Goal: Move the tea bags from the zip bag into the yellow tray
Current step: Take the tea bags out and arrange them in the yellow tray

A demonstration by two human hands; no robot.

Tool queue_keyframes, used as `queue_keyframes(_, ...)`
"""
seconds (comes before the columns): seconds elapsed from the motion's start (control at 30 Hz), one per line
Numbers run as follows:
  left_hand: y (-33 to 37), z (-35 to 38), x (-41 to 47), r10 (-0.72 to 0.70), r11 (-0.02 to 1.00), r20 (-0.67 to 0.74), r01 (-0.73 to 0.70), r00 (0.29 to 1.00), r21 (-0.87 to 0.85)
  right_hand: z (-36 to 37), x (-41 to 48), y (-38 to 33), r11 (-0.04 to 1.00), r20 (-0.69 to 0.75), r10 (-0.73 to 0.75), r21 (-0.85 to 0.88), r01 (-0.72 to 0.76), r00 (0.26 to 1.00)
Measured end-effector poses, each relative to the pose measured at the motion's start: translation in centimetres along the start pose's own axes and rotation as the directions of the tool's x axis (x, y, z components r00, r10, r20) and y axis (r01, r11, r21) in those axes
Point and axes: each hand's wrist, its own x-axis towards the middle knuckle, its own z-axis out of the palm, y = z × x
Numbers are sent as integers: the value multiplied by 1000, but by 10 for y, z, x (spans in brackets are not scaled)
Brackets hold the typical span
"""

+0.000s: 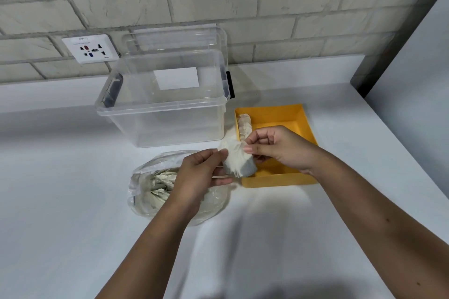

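Note:
A bunch of pale tea bags (239, 161) hangs in the air between my two hands, over the left front corner of the yellow tray (301, 126). My left hand (202, 172) pinches the bunch from the left, and my right hand (274, 147) pinches it from the right, above the tray. A row of tea bags (243, 125) lies along the tray's left wall. The clear zip bag (155, 187) lies on the counter under my left forearm, with more tea bags inside it.
A big clear plastic box (165, 102) with its lid propped behind stands left of the tray, against the brick wall. A wall socket (90, 49) sits on the wall at left. The white counter ends at a dark edge on the right.

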Motion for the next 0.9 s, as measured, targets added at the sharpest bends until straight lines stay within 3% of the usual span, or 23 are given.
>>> queue_keyframes(0.3, -4, -2, 1, 37, 998, 3, -37, 999, 49, 7, 0, 4, 1000, -87, -3, -31, 0, 996)
queue_keyframes(0.57, -9, -12, 7, 11, 993, -103, 1, 995, 117, -25, -5, 17, 995, -310, 49, -67, -73, 949)
queue_keyframes(0.73, -14, -13, 9, -3, 992, -88, 15, 996, 125, -16, 6, 31, 966, -208, 198, -127, -227, 958)
queue_keyframes(0.9, -16, -14, 11, -6, 991, -82, 17, 997, 135, -4, 21, 41, 955, -165, 256, -109, -275, 953)
